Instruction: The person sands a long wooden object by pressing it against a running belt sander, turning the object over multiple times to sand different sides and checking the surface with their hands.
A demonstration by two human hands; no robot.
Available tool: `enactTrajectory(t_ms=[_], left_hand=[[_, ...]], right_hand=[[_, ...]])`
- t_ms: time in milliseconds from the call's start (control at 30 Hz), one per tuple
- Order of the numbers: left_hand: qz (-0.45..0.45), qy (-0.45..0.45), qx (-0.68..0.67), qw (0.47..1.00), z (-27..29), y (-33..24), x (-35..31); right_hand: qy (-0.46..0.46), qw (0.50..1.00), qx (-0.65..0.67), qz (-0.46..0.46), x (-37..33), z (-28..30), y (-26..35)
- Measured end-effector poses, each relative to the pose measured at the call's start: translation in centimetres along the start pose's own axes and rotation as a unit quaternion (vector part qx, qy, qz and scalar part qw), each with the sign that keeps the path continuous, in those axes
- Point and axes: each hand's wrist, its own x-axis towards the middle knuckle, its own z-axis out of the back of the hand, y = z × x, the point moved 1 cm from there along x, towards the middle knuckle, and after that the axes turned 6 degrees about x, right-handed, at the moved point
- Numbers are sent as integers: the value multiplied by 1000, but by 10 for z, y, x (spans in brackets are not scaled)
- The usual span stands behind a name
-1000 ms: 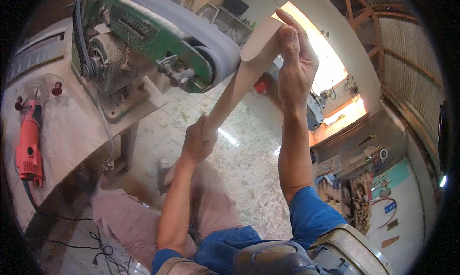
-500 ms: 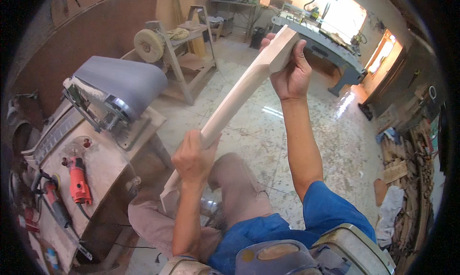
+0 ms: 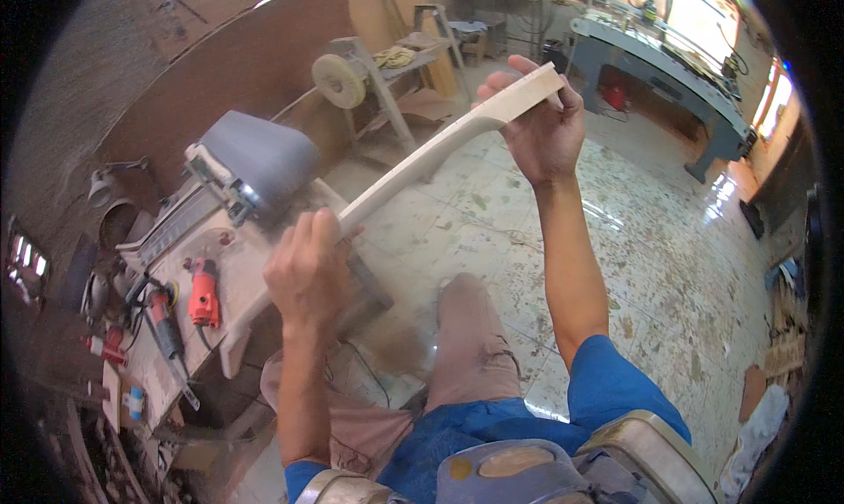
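Note:
A long, pale wooden piece (image 3: 422,163), shaped like a guitar neck, slants in front of me from lower left to upper right. Its far end thickens into a stepped block, and the slim shaft shows a smooth curve beneath. My left hand (image 3: 303,262) wraps round the shaft towards the near end, knuckles up. At the block, my right hand (image 3: 547,135) supports the wood between thumb and fingers, palm towards me. A grey belt sander (image 3: 264,161) stands left of the piece, apart from it; its belt looks blurred.
On the workbench (image 3: 251,262) at left lie a red power tool (image 3: 203,295) and a dark-and-red angle tool (image 3: 165,324) with cords. Behind stands a wooden frame with a round buffing wheel (image 3: 338,80). A large machine table (image 3: 655,73) fills the back right. Dust and chips litter the tiled floor (image 3: 642,267).
My left hand has moved left and slightly up. The wooden piece has rolled to show its narrow side and lies flatter. My view has turned left, so the room appears shifted right.

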Motion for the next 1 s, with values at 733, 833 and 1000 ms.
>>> enactTrajectory(t_ms=[733,833,1000], left_hand=[[219,-287,45,931,102,182,50],[298,-251,-570,723,88,204,48],[427,-271,-634,585,38,200,51]], right_hand=[[225,909,-238,-258,-90,-173,-108],[189,910,-178,-323,-113,-208,-116],[201,903,-207,-318,-124,-222,-121]])
